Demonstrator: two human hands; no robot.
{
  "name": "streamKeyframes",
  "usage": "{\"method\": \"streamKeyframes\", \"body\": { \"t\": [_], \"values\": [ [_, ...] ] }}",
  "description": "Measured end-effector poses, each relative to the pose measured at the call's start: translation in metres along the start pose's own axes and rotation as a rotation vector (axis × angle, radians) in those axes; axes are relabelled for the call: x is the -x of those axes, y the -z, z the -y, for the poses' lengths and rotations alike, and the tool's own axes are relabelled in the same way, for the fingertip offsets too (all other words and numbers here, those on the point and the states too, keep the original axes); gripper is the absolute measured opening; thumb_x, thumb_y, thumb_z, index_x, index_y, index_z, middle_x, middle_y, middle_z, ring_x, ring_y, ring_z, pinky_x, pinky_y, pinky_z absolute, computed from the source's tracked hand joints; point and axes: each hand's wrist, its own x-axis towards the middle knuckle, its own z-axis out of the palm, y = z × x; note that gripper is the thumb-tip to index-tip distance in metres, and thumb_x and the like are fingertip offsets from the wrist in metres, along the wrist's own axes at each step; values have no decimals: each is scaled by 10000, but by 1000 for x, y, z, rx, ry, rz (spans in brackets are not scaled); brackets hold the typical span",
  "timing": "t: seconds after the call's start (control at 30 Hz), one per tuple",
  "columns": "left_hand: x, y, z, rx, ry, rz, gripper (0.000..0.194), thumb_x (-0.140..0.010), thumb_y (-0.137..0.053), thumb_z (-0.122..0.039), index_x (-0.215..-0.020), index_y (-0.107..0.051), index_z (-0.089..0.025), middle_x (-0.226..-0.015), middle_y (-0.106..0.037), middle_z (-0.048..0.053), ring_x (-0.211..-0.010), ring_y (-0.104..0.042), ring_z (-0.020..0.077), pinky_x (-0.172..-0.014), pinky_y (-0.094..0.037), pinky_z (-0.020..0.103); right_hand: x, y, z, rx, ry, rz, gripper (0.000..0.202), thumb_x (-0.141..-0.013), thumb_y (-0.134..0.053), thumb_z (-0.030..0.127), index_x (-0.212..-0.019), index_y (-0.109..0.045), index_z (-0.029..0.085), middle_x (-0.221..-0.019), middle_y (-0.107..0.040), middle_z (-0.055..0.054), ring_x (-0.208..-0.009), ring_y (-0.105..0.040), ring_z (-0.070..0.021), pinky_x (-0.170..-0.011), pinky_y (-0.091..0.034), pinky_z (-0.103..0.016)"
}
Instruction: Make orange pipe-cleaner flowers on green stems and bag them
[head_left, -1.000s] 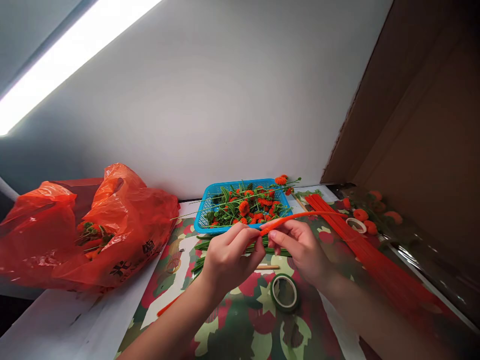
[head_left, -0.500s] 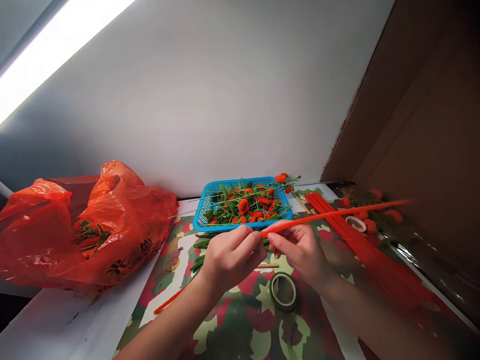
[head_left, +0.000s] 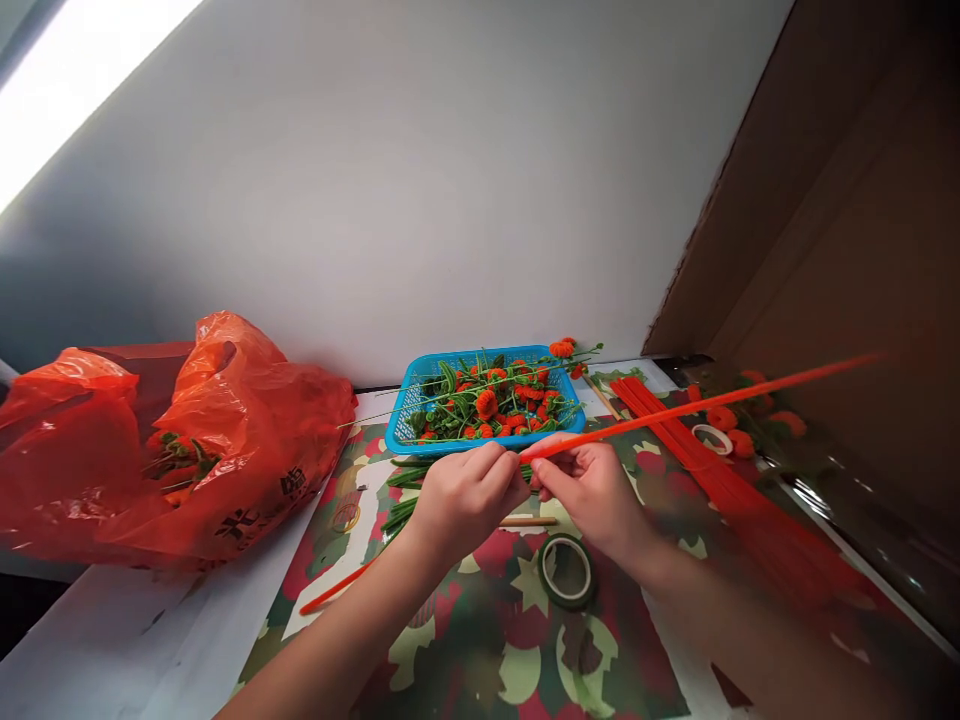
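Note:
My left hand [head_left: 469, 500] is closed in a pinch on an orange pipe cleaner [head_left: 660, 415]. Right beside it, my right hand [head_left: 596, 495] grips the same stem between thumb and forefinger, its other fingers curled. The free length rises to the right, its far tip blurred. Another orange length [head_left: 330, 595] shows past my left forearm; whether it joins the held stem is hidden. Behind my hands stands a blue plastic basket [head_left: 394, 440] of orange pipe-cleaner flowers [head_left: 487, 404] with green stems. Green pipe cleaners [head_left: 401, 512] lie partly behind my left hand.
A roll of green tape [head_left: 546, 570] and a wooden stick [head_left: 529, 521] lie on the patterned mat [head_left: 480, 650]. To the left sits a red plastic bag [head_left: 247, 440] with flowers inside. A bundle of orange-red pipe cleaners [head_left: 720, 490] and a white roll [head_left: 712, 438] are at right.
The pipe cleaner's free end has swung upward and reaches farther right. Both hands keep their pinch close together, with only slight movement. The view has shifted a little.

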Motion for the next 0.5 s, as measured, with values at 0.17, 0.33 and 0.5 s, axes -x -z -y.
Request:
{"method": "streamKeyframes", "body": {
  "t": [0.17,0.33,0.5],
  "values": [
    [-2,0,1,246,191,102,157,-787,-478,-91,-665,-532,-174,-551,-524,-32,-458,-458,82,-433,-332,196,-7,4,-2,32,35,0,117,-730,-598,233,-795,-673,171,-651,-619,-9,-573,-560,-130,-543,-471,-253],
    [-12,16,16,895,498,614,203,-940,-371,-278,-862,-534,-183,-641,-615,-23,-456,-480,71,-430,-363,173,-25,52,33,-52,52,-105,81,-643,-656,236,-674,-680,165,-542,-577,15,-478,-502,-91,-465,-416,-233],
    [-13,22,39,747,532,565,270,-949,-342,-325,-806,-522,-183,-621,-498,-34,-540,-416,95,-494,-345,198,-45,134,55,-74,218,-407,50,-688,-650,200,-643,-662,182,-511,-522,20,-459,-474,-69,-452,-348,-265]
  ]
}}
